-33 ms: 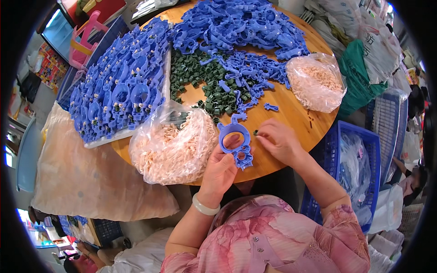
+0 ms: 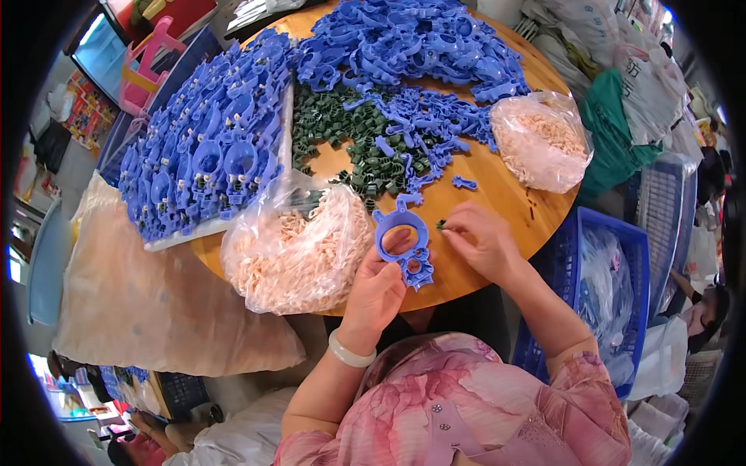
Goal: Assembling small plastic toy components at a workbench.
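My left hand (image 2: 378, 291) grips a blue plastic ring-shaped part (image 2: 420, 238) by its lower left side, above the near edge of the round wooden table. The part has a large round opening and smaller shaped cut-outs below it. Just to its right, my right hand (image 2: 483, 242) pinches a small dark green plastic piece (image 2: 442, 224) between thumb and fingertips, apart from the blue part. Beyond my hands lie a heap of similar green pieces (image 2: 381, 147) and a pile of small blue pieces (image 2: 435, 116). One small blue piece (image 2: 464, 183) lies alone on the wood.
A clear bag of pale peach pieces (image 2: 299, 260) stands left of my hands, another such bag (image 2: 542, 140) at the right. A tray of assembled blue parts (image 2: 206, 144) fills the left; large blue parts (image 2: 412, 46) heap at the back. A blue crate (image 2: 637, 287) stands right of the table.
My right hand has shifted very slightly to the right with the green piece, away from the blue part. The left hand holds nearly still.
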Motion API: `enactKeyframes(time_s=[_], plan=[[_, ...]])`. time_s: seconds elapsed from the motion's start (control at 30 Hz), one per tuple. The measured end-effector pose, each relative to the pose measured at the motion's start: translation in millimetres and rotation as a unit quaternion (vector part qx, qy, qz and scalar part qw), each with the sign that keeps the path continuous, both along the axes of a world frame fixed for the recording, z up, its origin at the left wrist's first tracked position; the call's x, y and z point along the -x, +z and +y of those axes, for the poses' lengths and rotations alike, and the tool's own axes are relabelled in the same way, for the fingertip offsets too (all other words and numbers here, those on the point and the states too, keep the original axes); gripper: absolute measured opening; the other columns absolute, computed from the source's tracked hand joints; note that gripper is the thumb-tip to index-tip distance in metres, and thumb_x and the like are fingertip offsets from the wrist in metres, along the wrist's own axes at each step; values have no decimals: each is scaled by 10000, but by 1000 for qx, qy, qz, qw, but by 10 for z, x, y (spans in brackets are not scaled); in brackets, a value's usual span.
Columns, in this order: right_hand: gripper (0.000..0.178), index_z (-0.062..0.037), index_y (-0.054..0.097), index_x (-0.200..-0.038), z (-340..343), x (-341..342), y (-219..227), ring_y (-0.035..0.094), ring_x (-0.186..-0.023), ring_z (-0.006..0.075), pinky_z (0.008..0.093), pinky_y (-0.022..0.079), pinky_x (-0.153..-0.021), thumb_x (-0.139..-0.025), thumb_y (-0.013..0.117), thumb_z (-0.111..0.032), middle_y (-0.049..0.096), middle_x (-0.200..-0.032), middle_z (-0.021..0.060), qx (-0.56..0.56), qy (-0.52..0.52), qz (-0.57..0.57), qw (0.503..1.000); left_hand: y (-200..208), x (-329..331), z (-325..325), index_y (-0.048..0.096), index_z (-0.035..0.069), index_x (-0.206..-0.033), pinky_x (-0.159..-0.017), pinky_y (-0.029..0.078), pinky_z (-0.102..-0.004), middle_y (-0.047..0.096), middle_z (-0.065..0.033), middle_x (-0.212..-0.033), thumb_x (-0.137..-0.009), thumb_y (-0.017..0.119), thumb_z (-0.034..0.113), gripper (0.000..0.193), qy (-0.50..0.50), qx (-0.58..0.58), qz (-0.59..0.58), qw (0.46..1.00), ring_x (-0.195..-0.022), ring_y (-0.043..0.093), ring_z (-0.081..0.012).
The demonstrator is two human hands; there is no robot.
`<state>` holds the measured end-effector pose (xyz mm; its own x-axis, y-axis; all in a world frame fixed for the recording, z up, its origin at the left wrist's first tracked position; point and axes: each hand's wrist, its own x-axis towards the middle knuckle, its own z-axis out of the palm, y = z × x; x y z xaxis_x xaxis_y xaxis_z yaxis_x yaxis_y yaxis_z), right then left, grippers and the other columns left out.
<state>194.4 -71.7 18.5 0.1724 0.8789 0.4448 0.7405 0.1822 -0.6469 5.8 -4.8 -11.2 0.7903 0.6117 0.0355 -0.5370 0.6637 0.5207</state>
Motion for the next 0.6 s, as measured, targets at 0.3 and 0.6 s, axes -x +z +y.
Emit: enactKeyframes(time_s=[0.3,0.6], plan=[[181,-53,627,-833,-154,348,284,586,-772,255,335,477,-659,-684,732,-48,595,-877,81,-89,91,-63,990,-89,3,19,386,34,-1321,-924,450,-340,506,-108,-1238,-824,610,19,546,13,6,23,1000,-1092,539,-213],[210,-78,628,-850,-174,412,256,560,-732,235,339,447,-627,-662,719,-60,565,-850,44,-75,81,-157,981,-71,-6,-14,404,37,-1311,-898,464,-320,510,-92,-1230,-767,712,94,628,33,-45,26,998,-1086,541,-199]])
